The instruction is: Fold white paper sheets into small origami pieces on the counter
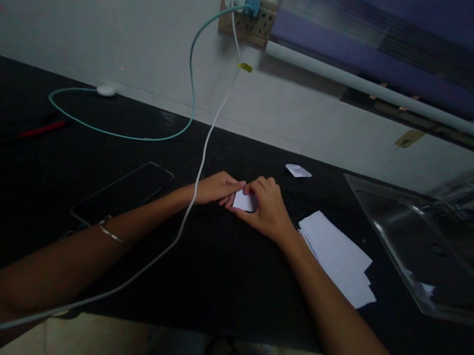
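Note:
A small piece of white paper [246,202], apparently folded, is held between my two hands just above the black counter. My left hand [216,188] grips its left side, with the thumb along the top edge. On the other side my right hand [269,208] curls round the paper, fingers at its upper edge and thumb along its lower edge. Beyond my right hand lies a small folded white paper [298,171]. A stack of white paper sheets [337,254] rests beside my right forearm.
The black counter [203,280] bears a phone or tablet [124,192] left of my hands. A white cable [199,177] crosses over my left forearm. Farther left are a teal cable [135,138] and a red-handled tool [42,129]. A metal sink [391,226] lies at right.

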`<control>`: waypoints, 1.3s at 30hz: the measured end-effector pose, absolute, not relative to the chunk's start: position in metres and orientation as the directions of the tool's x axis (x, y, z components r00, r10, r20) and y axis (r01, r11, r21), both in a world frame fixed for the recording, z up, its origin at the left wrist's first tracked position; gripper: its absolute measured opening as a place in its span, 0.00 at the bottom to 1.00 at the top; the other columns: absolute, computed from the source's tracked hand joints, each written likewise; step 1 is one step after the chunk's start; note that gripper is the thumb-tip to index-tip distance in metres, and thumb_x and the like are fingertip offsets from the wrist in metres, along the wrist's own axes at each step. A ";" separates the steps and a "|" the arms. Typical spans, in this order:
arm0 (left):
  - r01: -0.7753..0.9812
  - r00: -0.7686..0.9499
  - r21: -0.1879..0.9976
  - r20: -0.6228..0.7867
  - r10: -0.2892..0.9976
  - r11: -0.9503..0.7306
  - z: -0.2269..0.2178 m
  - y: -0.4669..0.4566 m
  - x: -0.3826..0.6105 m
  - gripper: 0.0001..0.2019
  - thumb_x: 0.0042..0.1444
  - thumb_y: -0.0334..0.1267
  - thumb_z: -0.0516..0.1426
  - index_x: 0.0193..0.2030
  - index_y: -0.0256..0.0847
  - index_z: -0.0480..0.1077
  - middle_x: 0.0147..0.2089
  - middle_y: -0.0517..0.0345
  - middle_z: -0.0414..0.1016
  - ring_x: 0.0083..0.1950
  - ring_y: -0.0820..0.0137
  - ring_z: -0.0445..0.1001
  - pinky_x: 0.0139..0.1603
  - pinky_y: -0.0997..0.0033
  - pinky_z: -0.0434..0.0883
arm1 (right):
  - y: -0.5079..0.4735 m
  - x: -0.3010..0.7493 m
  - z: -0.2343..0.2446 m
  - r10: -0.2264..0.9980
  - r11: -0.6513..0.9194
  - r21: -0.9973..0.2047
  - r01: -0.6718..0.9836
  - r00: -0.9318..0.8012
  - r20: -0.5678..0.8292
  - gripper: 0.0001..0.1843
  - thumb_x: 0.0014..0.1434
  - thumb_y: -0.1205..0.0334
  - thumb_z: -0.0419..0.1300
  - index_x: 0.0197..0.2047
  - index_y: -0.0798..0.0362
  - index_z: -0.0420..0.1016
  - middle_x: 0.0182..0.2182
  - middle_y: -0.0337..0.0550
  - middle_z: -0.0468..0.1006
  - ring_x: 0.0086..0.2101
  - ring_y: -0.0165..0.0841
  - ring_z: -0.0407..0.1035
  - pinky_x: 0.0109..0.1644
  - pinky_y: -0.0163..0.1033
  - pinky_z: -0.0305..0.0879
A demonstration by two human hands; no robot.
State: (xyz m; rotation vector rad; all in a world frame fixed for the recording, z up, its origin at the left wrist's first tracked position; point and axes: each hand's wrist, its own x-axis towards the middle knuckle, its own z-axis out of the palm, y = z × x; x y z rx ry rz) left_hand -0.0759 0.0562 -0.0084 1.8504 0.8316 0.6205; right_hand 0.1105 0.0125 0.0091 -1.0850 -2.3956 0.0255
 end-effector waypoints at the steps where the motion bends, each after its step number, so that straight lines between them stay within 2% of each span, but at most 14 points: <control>1: 0.273 0.637 0.916 0.056 0.769 -0.293 -0.009 0.057 -0.076 0.25 0.63 0.51 0.46 0.24 0.35 0.70 0.15 0.62 0.65 0.15 0.79 0.62 0.19 0.80 0.57 | 0.013 0.111 0.008 0.711 0.685 -0.247 0.686 -0.553 0.435 0.19 0.53 0.47 0.62 0.38 0.52 0.65 0.37 0.46 0.68 0.39 0.41 0.60 0.43 0.44 0.57; 7: 0.295 0.634 0.896 0.077 0.769 -0.332 -0.015 0.060 -0.078 0.22 0.64 0.50 0.46 0.36 0.35 0.73 0.15 0.65 0.63 0.16 0.78 0.61 0.19 0.80 0.56 | 0.017 0.114 0.000 0.722 0.691 -0.449 0.566 -0.522 0.453 0.16 0.54 0.50 0.62 0.39 0.51 0.66 0.36 0.42 0.68 0.38 0.37 0.62 0.43 0.41 0.58; 15: 0.353 0.626 0.870 0.054 0.778 -0.344 -0.003 0.053 -0.077 0.19 0.65 0.44 0.45 0.37 0.33 0.73 0.17 0.65 0.62 0.17 0.78 0.61 0.19 0.80 0.55 | 0.021 0.116 -0.004 0.772 0.626 -0.617 0.477 -0.490 0.405 0.12 0.55 0.54 0.62 0.40 0.49 0.69 0.37 0.41 0.69 0.39 0.35 0.64 0.44 0.41 0.59; 21: 0.361 0.632 0.876 0.024 0.775 -0.321 -0.003 0.052 -0.078 0.22 0.63 0.49 0.45 0.37 0.34 0.72 0.19 0.64 0.65 0.18 0.77 0.61 0.20 0.79 0.56 | 0.021 0.117 0.000 0.801 0.558 -0.720 0.414 -0.496 0.336 0.10 0.57 0.55 0.60 0.40 0.50 0.71 0.37 0.41 0.70 0.38 0.33 0.64 0.42 0.39 0.60; 27: 0.346 0.632 0.870 0.060 0.773 -0.351 -0.010 0.054 -0.080 0.25 0.62 0.55 0.44 0.33 0.36 0.71 0.18 0.65 0.62 0.19 0.76 0.61 0.22 0.78 0.56 | 0.022 0.118 -0.001 0.809 0.545 -0.746 0.383 -0.474 0.347 0.08 0.60 0.57 0.57 0.39 0.52 0.72 0.37 0.41 0.71 0.37 0.32 0.66 0.41 0.38 0.61; 32: 0.349 0.591 0.887 0.042 0.806 -0.302 -0.010 0.051 -0.078 0.24 0.61 0.56 0.45 0.30 0.37 0.68 0.17 0.66 0.61 0.19 0.75 0.61 0.23 0.77 0.58 | 0.022 0.117 -0.002 0.851 0.499 -0.753 0.428 -0.405 0.334 0.12 0.64 0.58 0.52 0.35 0.53 0.72 0.32 0.42 0.73 0.34 0.33 0.68 0.38 0.38 0.62; 35: 0.337 0.577 0.895 0.048 0.815 -0.291 -0.010 0.051 -0.077 0.23 0.62 0.54 0.45 0.31 0.37 0.67 0.18 0.66 0.62 0.19 0.75 0.61 0.23 0.77 0.58 | 0.022 0.116 -0.003 0.850 0.510 -0.739 0.440 -0.389 0.356 0.11 0.64 0.59 0.52 0.35 0.53 0.73 0.32 0.42 0.74 0.34 0.34 0.69 0.38 0.38 0.63; 39: 0.291 0.566 0.923 0.045 0.823 -0.250 -0.013 0.052 -0.076 0.21 0.61 0.53 0.47 0.37 0.36 0.69 0.20 0.66 0.62 0.19 0.76 0.61 0.20 0.78 0.57 | 0.022 0.116 -0.002 0.841 0.536 -0.691 0.486 -0.378 0.387 0.10 0.63 0.60 0.53 0.34 0.53 0.73 0.31 0.41 0.75 0.32 0.34 0.69 0.36 0.37 0.63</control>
